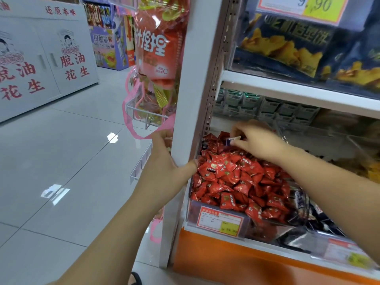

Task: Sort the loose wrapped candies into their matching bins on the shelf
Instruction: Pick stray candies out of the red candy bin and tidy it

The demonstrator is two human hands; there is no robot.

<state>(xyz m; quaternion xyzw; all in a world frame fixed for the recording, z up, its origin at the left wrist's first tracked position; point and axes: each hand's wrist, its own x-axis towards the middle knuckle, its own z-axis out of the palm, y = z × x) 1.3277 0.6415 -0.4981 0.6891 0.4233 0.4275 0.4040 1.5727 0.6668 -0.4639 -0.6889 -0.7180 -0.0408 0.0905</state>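
Small blue-and-white wrapped candy (233, 140) is pinched between the fingers (239, 144) of the right hand (257, 144), at the rear of the clear bin (205, 214). Cannot tell whether it touches the heap. Below and in front of those fingers, red candies (232, 182) fill that bin, with an orange-and-yellow price label (221, 221) on its front wall. Right of the pile, under the right forearm, dark blue candies (304, 204) lie in the neighbouring bin. Left hand (164, 163), well left of the pinch, grasps the white shelf post (191, 79), thumb on the front face, fingers wrapped behind. Above the fingers: chip bags (287, 44). Beyond the left hand: red hanging bag (156, 48), grey tiled floor (61, 151).
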